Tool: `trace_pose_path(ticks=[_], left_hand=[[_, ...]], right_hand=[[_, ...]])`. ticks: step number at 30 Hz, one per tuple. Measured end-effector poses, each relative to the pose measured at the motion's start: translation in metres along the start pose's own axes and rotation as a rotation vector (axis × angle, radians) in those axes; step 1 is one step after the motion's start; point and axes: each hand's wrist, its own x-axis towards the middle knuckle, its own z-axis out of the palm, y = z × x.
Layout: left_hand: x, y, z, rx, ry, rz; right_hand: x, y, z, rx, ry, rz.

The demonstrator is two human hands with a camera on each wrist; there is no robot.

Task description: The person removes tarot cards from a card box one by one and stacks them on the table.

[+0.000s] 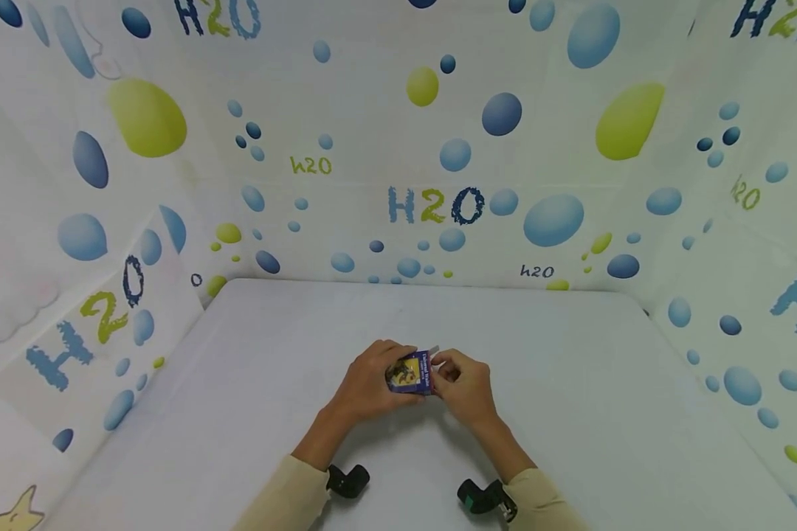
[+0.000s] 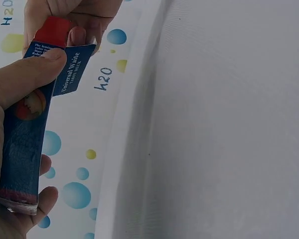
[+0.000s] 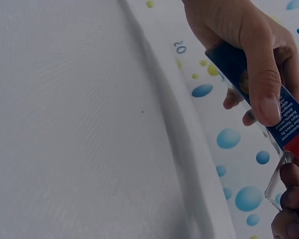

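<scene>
In the head view a small blue tarot deck box [image 1: 409, 372] with a yellow picture is held over the table. My left hand [image 1: 372, 376] grips it, and in the left wrist view its thumb lies along the narrow side. A panel [image 2: 74, 72] lettered "Universal Waite Tarot Deck" stands out near the box's red end [image 2: 52, 31]. My right hand [image 1: 466, 383] is at that end, thumb and curled fingers pinching there. A see-through piece [image 3: 275, 186] shows beside the right fingers in the right wrist view. Part of the right fingers' contact is hidden behind the box.
A white table [image 1: 239, 442] lies under both hands. White wall sheeting [image 1: 359, 199] printed with blue and green spots and "H2O" stands behind and at both sides. Black wrist cameras [image 1: 350, 481] sit by the sleeves.
</scene>
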Motion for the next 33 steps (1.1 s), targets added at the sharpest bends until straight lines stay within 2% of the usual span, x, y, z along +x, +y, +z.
trace_pose_path(ticks=[4, 11, 16, 24, 33], left_hand=[[0.0, -0.001, 0.0, -0.005, -0.007, -0.006], [-0.002, -0.002, 0.001, -0.009, 0.015, 0.002], [-0.001, -0.002, 0.0, -0.023, 0.017, 0.019], [-0.002, -0.002, -0.002, -0.049, 0.019, 0.014], [-0.001, -0.004, -0.005, -0.126, 0.036, 0.021]], right_hand=[[0.0, -0.003, 0.001, 0.021, -0.024, 0.098], [0.003, -0.008, 0.001, 0.039, -0.046, 0.217], [0.004, -0.012, 0.001, 0.114, -0.058, 0.298], [0.005, -0.01, -0.002, 0.232, -0.093, 0.357], [0.007, -0.009, -0.005, 0.444, -0.115, 0.438]])
